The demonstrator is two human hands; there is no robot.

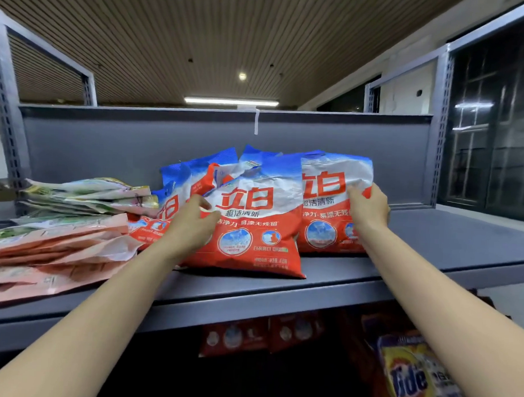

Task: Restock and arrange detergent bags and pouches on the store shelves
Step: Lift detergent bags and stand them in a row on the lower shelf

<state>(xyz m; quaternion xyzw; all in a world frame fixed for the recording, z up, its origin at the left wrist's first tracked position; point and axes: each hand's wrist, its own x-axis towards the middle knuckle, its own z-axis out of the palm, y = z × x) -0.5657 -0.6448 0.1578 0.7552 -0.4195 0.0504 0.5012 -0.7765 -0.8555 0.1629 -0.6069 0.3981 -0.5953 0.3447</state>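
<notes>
Several red, white and blue detergent bags lean together on the grey top shelf (431, 246). The front bag (253, 227) stands in the middle, tilted back. My left hand (191, 225) grips its left edge, thumb on the front. Another bag (329, 200) stands behind it on the right, and my right hand (367, 211) holds that bag's right edge with fingers curled on it. More bags of the same kind (178, 180) are partly hidden behind and to the left.
Stacks of flat pink and green pouches (60, 244) lie on the shelf's left side. A grey back panel (108, 139) closes the shelf. Below, red bags (235, 337) and a yellow Tide bag (412, 378) sit on a lower shelf. Bare shelf lies to the right.
</notes>
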